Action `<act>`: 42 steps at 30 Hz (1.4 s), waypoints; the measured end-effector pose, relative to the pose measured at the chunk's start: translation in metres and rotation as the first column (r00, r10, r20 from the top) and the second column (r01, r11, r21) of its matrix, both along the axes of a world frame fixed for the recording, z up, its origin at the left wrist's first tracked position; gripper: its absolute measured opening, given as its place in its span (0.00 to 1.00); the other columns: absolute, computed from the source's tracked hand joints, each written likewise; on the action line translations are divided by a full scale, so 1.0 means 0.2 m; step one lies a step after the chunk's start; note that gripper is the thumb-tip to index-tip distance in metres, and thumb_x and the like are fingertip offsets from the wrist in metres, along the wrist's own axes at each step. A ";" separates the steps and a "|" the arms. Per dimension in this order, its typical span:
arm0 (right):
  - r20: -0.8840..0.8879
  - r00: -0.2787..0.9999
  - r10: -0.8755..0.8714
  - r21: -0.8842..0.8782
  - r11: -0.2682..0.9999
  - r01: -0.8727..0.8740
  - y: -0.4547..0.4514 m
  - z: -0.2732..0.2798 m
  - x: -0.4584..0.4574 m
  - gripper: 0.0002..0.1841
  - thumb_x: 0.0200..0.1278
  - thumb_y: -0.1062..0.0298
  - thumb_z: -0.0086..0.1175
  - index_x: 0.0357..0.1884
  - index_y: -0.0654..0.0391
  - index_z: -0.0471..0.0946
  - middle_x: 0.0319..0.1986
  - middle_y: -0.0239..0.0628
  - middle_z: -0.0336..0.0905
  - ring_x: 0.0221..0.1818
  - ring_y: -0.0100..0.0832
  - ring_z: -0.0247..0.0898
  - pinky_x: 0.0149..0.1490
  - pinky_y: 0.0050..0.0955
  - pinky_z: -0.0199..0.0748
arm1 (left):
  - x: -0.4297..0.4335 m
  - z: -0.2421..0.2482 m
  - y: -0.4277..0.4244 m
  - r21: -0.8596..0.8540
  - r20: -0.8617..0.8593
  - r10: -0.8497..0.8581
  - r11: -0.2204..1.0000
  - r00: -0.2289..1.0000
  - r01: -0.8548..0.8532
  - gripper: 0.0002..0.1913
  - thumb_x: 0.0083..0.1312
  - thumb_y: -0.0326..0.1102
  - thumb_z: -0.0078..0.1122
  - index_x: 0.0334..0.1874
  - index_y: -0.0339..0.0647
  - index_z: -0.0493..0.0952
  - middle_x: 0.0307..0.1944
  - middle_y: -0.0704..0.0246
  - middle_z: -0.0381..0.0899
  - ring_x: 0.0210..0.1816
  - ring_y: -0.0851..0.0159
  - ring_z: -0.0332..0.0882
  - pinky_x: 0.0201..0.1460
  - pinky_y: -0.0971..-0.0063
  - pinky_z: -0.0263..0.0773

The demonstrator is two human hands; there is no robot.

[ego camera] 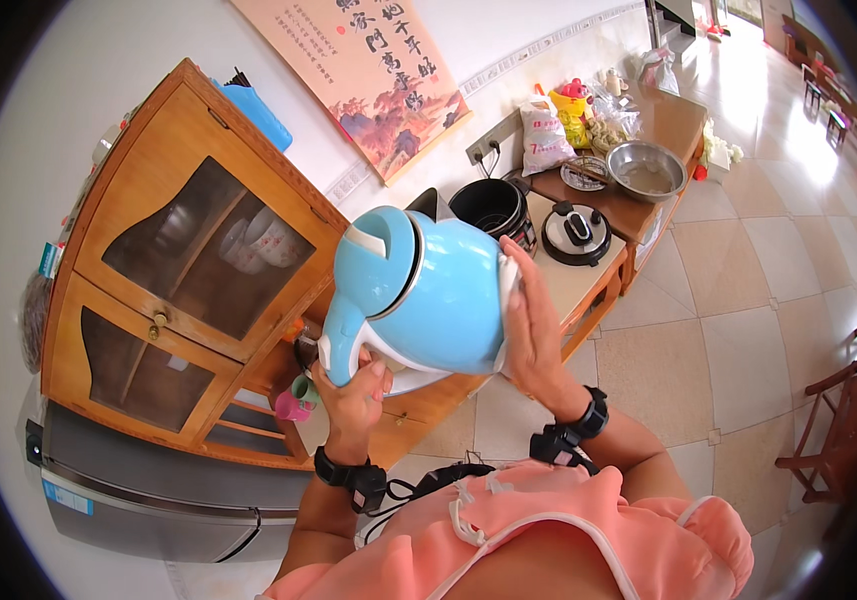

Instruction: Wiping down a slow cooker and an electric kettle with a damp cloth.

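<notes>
A light blue electric kettle point(443, 289) is held up in front of my chest, tilted on its side with its lid end to the left. My left hand point(357, 394) is closed around the lower part of its handle. Flat against the white base of the kettle rests my right hand point(535, 326), fingers pointing up. The lid appears down, with a dark gap along its rim. Behind the kettle, the black inner pot of an electric pressure cooker point(490, 206) stands uncovered. Its lid point(577, 231) lies on the counter beside it.
A steel basin point(646, 171) holding cloudy liquid sits farther along the counter, near a patterned plate point(584, 174) and plastic bags point(546, 135). On the left rises a wooden cabinet point(203, 112) above a grey refrigerator point(173, 450). Pink and green cups point(293, 407) stand below. A wooden chair point(837, 420) is at right.
</notes>
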State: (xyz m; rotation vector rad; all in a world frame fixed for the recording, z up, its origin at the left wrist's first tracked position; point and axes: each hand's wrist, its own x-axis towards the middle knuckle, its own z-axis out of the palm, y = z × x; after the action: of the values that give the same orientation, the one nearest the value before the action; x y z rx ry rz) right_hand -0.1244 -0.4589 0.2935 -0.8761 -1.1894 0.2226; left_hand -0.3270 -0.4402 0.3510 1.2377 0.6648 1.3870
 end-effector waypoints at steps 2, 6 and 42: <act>0.102 0.991 -0.083 0.043 0.996 0.079 -0.05 0.12 -0.05 0.24 0.64 0.70 0.41 0.61 0.69 0.57 0.60 0.54 0.58 0.64 0.49 0.52 0.65 0.37 0.50 | -0.01 -0.01 0.00 0.004 -0.026 0.001 1.000 1.000 -0.001 0.07 0.47 0.16 0.51 0.28 0.34 0.69 0.17 0.68 0.66 0.13 0.73 0.62 0.18 0.76 0.63; 0.260 0.959 -0.112 0.061 0.993 0.099 -0.01 0.21 -0.01 0.28 0.67 0.59 0.41 0.61 0.70 0.57 0.57 0.55 0.62 0.60 0.51 0.58 0.63 0.38 0.55 | -0.05 -0.05 -0.02 0.010 -0.045 -0.041 0.999 0.998 0.042 0.08 0.47 0.14 0.53 0.24 0.34 0.68 0.15 0.68 0.67 0.12 0.72 0.63 0.16 0.78 0.61; -0.140 0.788 0.599 -0.325 0.724 -0.608 0.11 0.13 0.19 0.30 0.71 0.47 0.33 0.58 0.66 0.66 0.46 0.40 0.73 0.49 0.25 0.65 0.56 0.24 0.61 | -0.17 -0.05 -0.05 0.005 -0.028 -0.025 1.000 0.999 0.025 0.15 0.51 0.19 0.54 0.41 0.34 0.68 0.23 0.72 0.70 0.20 0.76 0.66 0.22 0.81 0.63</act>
State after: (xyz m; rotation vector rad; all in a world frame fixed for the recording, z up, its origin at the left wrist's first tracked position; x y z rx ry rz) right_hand -0.0862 -0.4367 0.3204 -0.7578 -1.4103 1.0145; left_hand -0.3613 -0.4497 0.3401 1.2677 0.6628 1.3542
